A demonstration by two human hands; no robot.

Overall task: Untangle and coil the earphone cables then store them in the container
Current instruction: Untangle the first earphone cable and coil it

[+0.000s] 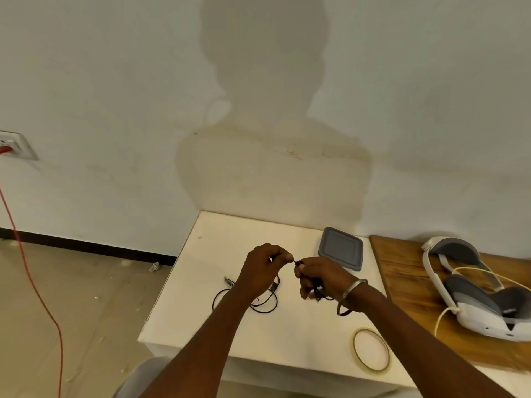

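Note:
Above the white table [218,326], my left hand [265,268] and my right hand [319,278] meet, both pinching a thin black earphone cable [298,262]. My right hand also grips a small bundle of the cable [317,285] in its fingers. The rest of the black cable [261,307] lies in loose loops on the table below my left wrist, with a small plug end [228,281] to the left. A grey square container [341,248] with its lid on sits at the table's back, just beyond my right hand.
A roll of clear tape [371,349] lies at the table's front right. On the wooden table [408,285] to the right rests a white and grey headset [474,291] with a pale cable. A red cord [34,282] runs from a wall socket [11,145] down across the floor at left.

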